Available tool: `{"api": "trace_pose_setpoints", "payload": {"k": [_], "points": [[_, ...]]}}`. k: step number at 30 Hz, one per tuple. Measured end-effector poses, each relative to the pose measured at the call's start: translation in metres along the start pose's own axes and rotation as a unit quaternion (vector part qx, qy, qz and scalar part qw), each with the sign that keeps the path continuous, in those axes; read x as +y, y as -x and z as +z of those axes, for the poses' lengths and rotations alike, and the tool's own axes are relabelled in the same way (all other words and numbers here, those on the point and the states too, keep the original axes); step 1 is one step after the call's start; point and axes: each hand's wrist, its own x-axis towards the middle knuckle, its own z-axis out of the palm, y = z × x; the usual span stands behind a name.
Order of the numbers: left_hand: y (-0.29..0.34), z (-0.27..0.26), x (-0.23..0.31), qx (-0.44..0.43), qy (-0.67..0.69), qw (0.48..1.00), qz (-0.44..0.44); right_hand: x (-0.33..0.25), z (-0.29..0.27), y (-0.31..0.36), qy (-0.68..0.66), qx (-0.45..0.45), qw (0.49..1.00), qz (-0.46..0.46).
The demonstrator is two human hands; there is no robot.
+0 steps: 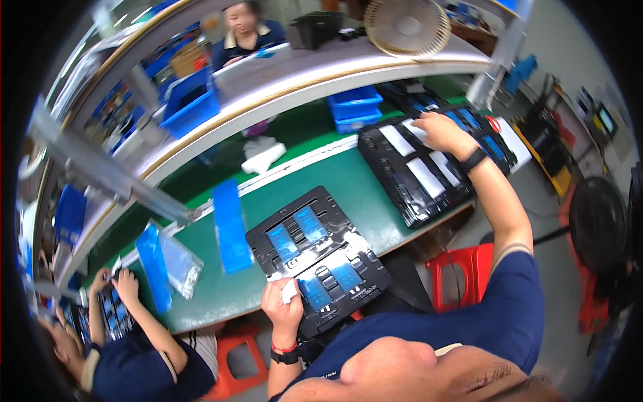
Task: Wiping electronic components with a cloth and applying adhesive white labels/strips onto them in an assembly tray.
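Observation:
An open black plastic case [345, 240] lies across the near edge of the green bench, with shiny blue-filmed panels in both halves. My left hand [280, 309] is closed on a small white wad [289, 291], cloth or paper, at the case's lower left corner. To the right, my right hand [447, 137] reaches out to a stack of black cases [400, 175] with white strips on top. Its fingers are bent and together over a white strip [414, 129]; whether they grip it is hidden.
Blue film sheets [232, 226] and a clear bag [181, 262] lie left on the bench. Blue bins [355, 107] stand under the shelf [315, 75], which carries a fan [408, 27]. A co-worker [137, 352] works at left, another person sits beyond. Red stools [462, 278] stand below.

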Motion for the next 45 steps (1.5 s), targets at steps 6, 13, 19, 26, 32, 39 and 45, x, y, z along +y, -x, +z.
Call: {"api": "trace_pose_setpoints", "payload": {"k": [6, 13, 19, 26, 32, 39, 45], "points": [[0.009, -0.011, 0.002, -0.028, -0.077, 0.996, 0.032, -0.127, -0.153, 0.107, -0.135, 0.215, 0.932, -0.257], [-0.005, -0.011, -0.011, -0.035, -0.105, 0.99, 0.088, -0.112, -0.194, 0.221, -0.293, 0.166, 0.474, -0.813], [-0.016, -0.007, -0.012, -0.048, -0.077, 0.991, 0.098, -0.085, -0.172, 0.273, -0.356, 0.233, 0.546, -0.722], [-0.017, -0.003, -0.017, -0.043, -0.053, 0.992, 0.105, -0.078, -0.162, 0.297, -0.361, 0.316, 0.597, -0.642], [-0.022, -0.007, -0.024, -0.034, -0.012, 0.991, 0.127, -0.09, -0.166, 0.27, -0.375, 0.353, 0.615, -0.598], [-0.021, -0.005, -0.032, 0.006, 0.026, 0.991, 0.131, -0.13, -0.153, 0.183, -0.43, 0.37, 0.603, -0.561], [-0.014, 0.0, -0.035, 0.001, 0.006, 0.994, 0.108, -0.154, -0.137, 0.103, -0.49, 0.38, 0.585, -0.524]]}}
